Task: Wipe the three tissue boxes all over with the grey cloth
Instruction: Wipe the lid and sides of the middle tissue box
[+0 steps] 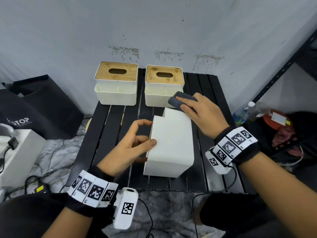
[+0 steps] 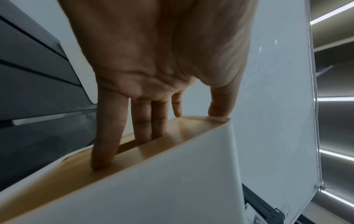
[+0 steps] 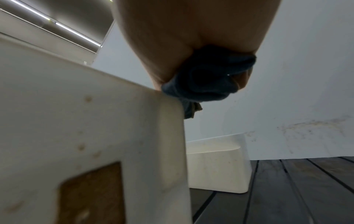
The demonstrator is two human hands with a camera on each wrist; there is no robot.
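A white tissue box (image 1: 171, 141) lies tipped on its side in the middle of the black slatted table (image 1: 109, 127), a plain white face up. My left hand (image 1: 147, 133) grips its left side: the thumb presses the top edge, and two fingers (image 2: 141, 121) reach into the slot of the wooden lid (image 2: 191, 128). My right hand (image 1: 197, 109) holds the bunched grey cloth (image 1: 176, 100) against the box's far right corner (image 3: 168, 97). Two more boxes stand upright at the back, one on the left (image 1: 116, 83) and one on the right (image 1: 163, 81).
The wall runs close behind the back boxes. Black bags (image 1: 42, 107) and a white unit (image 1: 18, 152) with cables sit on the floor to the left. A metal rack (image 1: 291, 62), a plastic bottle (image 1: 243, 112) and clutter stand at the right.
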